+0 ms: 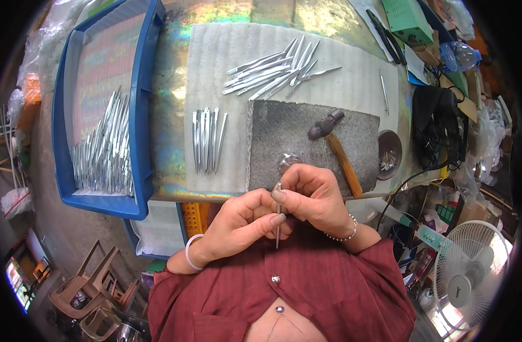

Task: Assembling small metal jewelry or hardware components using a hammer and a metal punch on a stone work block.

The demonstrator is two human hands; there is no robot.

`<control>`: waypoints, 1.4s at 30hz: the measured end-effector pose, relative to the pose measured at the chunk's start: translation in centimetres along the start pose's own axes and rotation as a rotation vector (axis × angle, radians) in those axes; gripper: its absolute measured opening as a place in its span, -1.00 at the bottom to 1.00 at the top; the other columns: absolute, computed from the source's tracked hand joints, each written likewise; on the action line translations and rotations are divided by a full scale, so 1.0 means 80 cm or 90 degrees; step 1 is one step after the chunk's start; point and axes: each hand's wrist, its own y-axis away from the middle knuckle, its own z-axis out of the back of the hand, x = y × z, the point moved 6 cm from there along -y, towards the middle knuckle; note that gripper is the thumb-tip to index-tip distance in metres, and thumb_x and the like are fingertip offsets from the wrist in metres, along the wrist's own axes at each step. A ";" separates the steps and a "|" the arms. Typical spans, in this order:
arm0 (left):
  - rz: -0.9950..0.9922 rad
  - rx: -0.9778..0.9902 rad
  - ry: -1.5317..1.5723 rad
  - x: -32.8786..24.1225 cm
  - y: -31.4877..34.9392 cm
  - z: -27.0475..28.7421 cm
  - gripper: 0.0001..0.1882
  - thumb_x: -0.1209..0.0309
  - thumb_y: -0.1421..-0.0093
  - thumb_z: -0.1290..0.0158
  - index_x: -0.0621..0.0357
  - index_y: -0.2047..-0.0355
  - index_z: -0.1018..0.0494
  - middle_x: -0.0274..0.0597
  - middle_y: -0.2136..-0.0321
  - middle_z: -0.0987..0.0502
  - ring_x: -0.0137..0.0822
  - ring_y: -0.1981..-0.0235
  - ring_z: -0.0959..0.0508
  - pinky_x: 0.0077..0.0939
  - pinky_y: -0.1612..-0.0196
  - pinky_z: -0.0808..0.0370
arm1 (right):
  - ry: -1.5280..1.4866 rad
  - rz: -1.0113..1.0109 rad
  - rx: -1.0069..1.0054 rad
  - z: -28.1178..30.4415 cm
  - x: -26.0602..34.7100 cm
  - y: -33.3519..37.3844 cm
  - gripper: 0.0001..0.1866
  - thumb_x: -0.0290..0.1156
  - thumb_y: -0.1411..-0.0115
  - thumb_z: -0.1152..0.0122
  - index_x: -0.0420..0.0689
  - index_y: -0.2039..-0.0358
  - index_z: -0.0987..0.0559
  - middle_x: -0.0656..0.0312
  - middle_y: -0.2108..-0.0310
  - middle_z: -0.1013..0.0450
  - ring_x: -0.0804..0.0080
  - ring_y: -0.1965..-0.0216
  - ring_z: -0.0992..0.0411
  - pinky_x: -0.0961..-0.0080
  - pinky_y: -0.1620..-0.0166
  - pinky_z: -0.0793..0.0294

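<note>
In front of my chest, both hands hold one slim, pointed metal piece that looks like a pair of tweezers [278,238], upright in the picture. My left hand [246,222] pinches its lower part between thumb and fingers. Its upper end is between the thumb and index finger of my right hand [311,194]. Fingers cover much of it. Just beyond my hands lies a dark grey pad [272,137], bearing a wooden-handled hammer [343,165] and a small shiny round object [289,161] partly behind my right hand. A loose pile of similar tweezers [266,74] lies farther off, with a neat row [208,139] at left.
A blue tray [141,114] full of similar metal pieces stands at the left. Right of the pad sit a dark bowl [391,157] of small metal parts and a single thin metal tool [383,91]. A green box [408,21], cables and a fan [470,276] are farther right.
</note>
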 end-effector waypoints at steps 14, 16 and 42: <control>-0.069 0.011 -0.013 -0.012 -0.001 -0.004 -0.88 0.49 -0.31 0.13 0.30 0.20 -0.30 -0.15 0.37 -0.55 -0.46 0.35 -0.54 -0.63 0.30 -0.50 | 0.010 0.092 0.012 -0.014 0.021 0.001 -0.91 -0.51 -0.16 -0.19 -0.21 0.38 -0.46 0.37 0.57 -0.41 0.79 0.62 -0.28 0.81 0.59 -0.21; -0.112 0.014 -0.050 -0.018 0.000 -0.004 -0.88 0.50 -0.31 0.13 0.30 0.19 -0.29 -0.15 0.37 -0.56 -0.47 0.36 -0.54 -0.63 0.31 -0.49 | 0.030 0.083 0.014 -0.016 0.029 -0.002 -0.91 -0.53 -0.16 -0.19 -0.23 0.38 -0.46 0.37 0.58 -0.41 0.79 0.61 -0.29 0.82 0.58 -0.22; -0.146 -0.027 0.114 -0.038 0.010 0.016 -0.85 0.48 -0.32 0.12 0.28 0.15 -0.29 -0.17 0.36 -0.53 -0.47 0.37 -0.53 -0.66 0.32 -0.45 | 0.045 0.000 0.062 -0.050 0.048 -0.042 -0.89 -0.48 -0.21 -0.13 -0.26 0.34 -0.45 0.30 0.59 -0.43 0.72 0.64 -0.35 0.79 0.64 -0.23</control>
